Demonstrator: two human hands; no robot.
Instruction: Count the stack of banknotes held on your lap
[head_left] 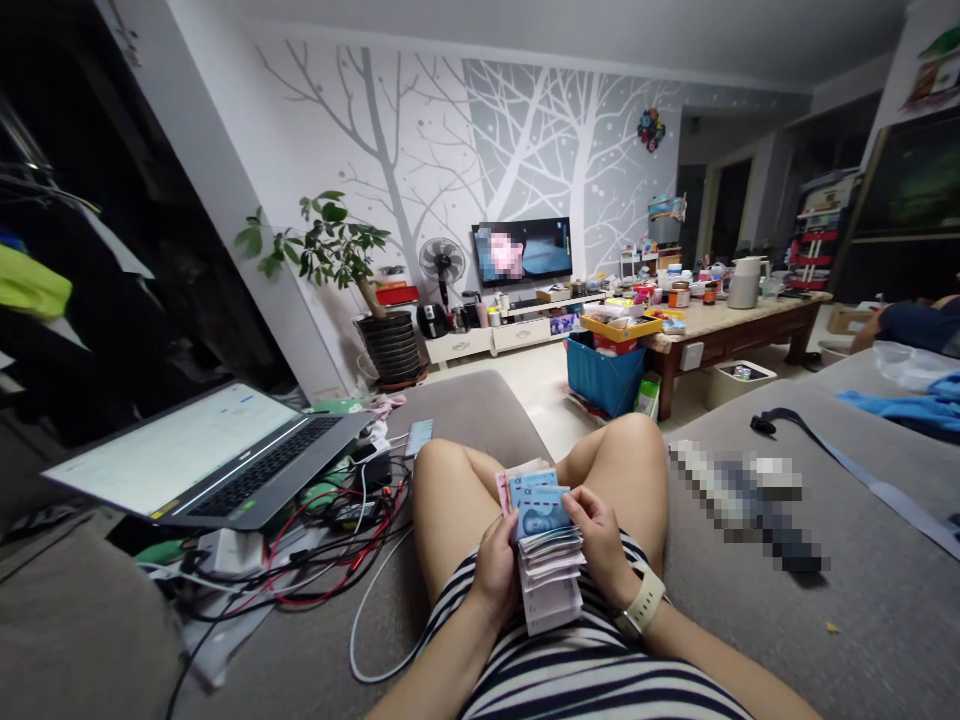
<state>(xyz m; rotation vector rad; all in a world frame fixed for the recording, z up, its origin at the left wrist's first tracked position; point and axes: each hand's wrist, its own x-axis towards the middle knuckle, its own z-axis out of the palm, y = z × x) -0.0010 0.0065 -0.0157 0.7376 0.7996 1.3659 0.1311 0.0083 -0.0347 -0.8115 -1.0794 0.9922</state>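
Note:
A stack of banknotes [546,560] is held over my lap, between my crossed legs. Blue notes with a printed portrait lie at the top, fanned slightly, with a pink note behind them at the left. Lower down, several pale note ends fold over toward me in layers. My left hand [496,565] grips the left side of the stack, thumb on its front. With thumb and fingers, my right hand [600,535] pinches the upper right edge of the front blue note. A pale watch [641,603] is on my right wrist. Fingers behind the notes are hidden.
An open laptop [255,455] and tangled cables [330,540] lie on the sofa at left, near a phone [419,437]. A strap [825,440] and a blurred item lie at right. Beyond stand a blue bin [604,375], a cluttered table [705,330] and a television [547,250].

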